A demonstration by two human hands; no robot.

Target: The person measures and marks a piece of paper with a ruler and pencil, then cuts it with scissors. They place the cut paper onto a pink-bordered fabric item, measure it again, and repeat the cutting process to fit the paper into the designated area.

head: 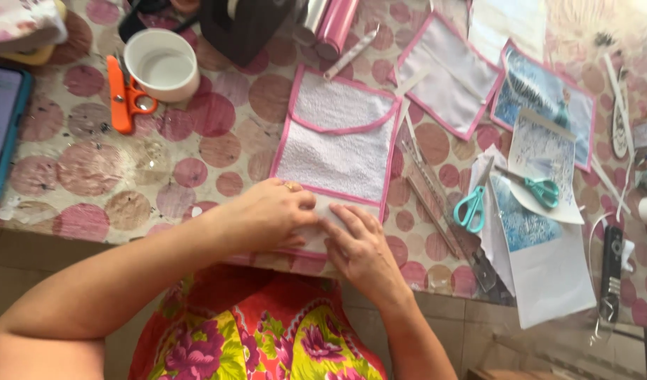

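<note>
While both hands press on the near end of the white terry cloth piece with pink binding (337, 144), the work asks for flat, even pressure, so my judgement is that the fold or edge under the fingers should be kept square to the pink trim and smoothed from the middle outward, with the cloth held from sliding on the slick dotted tablecloth (197, 183). Nearest the body, above the bright floral garment (267, 338), the right hand (359, 246) lies palm down with fingers spread and nearly straight, fingertips on the white cloth at the table's near edge; it grips nothing that I can see. Just left of it and touching it, the left hand (271, 211) is curled loosely over the same edge, a ring on one finger, fingertips pinching or pressing the fabric; whether it truly holds a fold I cannot tell, as the fingers hide it. To the right lie a clear ruler (429, 190), teal scissors (471, 207) and white-and-blue printed cloth pieces (542, 246). Farther off sit a second pink-bound white piece (447, 74), an orange thread snipper (123, 98), a white cup (163, 65), and a phone (3, 127) at the far left
</note>
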